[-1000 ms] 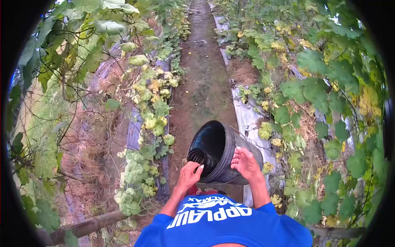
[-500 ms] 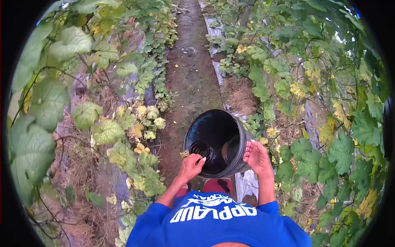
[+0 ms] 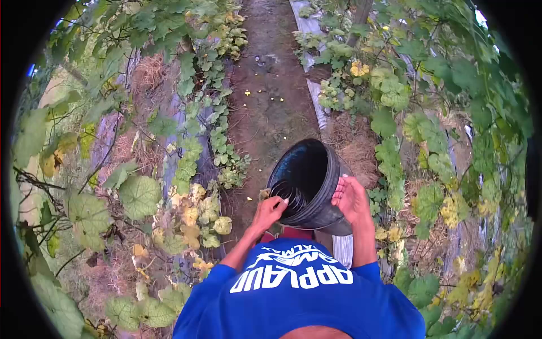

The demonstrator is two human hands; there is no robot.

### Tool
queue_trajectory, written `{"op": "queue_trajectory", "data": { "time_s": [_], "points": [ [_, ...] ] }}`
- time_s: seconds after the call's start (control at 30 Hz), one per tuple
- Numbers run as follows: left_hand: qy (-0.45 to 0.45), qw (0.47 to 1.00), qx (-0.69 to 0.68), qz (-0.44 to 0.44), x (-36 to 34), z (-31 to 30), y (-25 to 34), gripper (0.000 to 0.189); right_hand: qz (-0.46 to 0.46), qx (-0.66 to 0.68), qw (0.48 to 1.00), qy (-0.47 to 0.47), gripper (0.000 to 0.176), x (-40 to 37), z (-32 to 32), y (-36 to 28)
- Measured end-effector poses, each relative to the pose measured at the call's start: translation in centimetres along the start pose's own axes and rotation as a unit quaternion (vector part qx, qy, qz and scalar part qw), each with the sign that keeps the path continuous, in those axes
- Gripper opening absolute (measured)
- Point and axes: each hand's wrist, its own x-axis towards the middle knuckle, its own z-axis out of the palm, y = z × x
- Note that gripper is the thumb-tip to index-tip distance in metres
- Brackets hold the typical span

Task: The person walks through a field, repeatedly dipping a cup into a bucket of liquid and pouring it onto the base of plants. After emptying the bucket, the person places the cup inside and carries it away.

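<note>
A black bucket (image 3: 333, 179) is held in front of my body, tilted so that its mouth faces up and to the left. My left hand (image 3: 269, 213) is closed at the near left rim, thumb and fingers pinched together there. Beside those fingers shows a small yellowish-brown bit (image 3: 264, 194), too small to name. Thin dark loops, like a coil of wire or cord (image 3: 287, 195), lie inside the bucket near this hand. Fingers curled, my right hand (image 3: 353, 199) presses on the bucket's right outer side. The bucket's bottom is in shadow.
A narrow dirt path (image 3: 271, 107) with fallen yellow petals runs straight ahead. Climbing vines with green and yellowing leaves (image 3: 141, 196) line both sides. Plastic sheeting (image 3: 317, 99) and dry straw (image 3: 353, 141) cover the ground beside the path.
The bucket and both hands have shifted slightly right and up in view, and the bucket is tipped more to the left. The path and plants have moved past as I walk forward.
</note>
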Motion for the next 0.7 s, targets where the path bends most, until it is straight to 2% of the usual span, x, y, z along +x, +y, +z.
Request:
{"op": "queue_trajectory", "data": {
  "time_s": [0.1, 0.13, 0.2, 0.3, 0.5, 0.57, 0.7],
  "points": [
    [0.060, 0.998, -0.025, -0.003, 7.5, -2.8, 4.3, 0.030, 0.014, 0.002, 1.000, -0.016, 0.031, 7.7, 2.1, -5.0],
    [0.090, 0.995, -0.023, 0.022, 10.2, -3.8, 5.2, 0.029, 0.016, -0.007, 1.000, -0.017, 0.032, 10.0, 3.4, -7.0],
    [0.146, 0.986, -0.037, 0.072, 16.4, -5.6, 5.4, 0.025, 0.018, -0.024, 0.999, -0.020, 0.032, 16.1, 5.1, -10.2],
    [0.160, 0.981, -0.042, 0.104, 27.0, -8.4, 4.8, 0.024, 0.006, -0.041, 0.999, -0.015, 0.032, 25.8, 7.0, -15.0],
    [0.073, 0.983, -0.008, 0.166, 48.5, -16.4, 4.5, 0.023, -0.015, -0.030, 0.999, -0.011, 0.032, 43.2, 13.7, -24.4],
    [0.053, 0.988, -0.037, 0.144, 54.8, -19.5, 6.0, 0.023, -0.017, -0.067, 0.997, 0.031, 0.033, 47.7, 16.3, -28.0],
    [0.041, 0.982, -0.022, 0.185, 66.4, -27.1, 10.6, 0.022, -0.060, -0.045, 0.996, 0.039, 0.029, 55.1, 23.0, -35.2]
  ]
}}
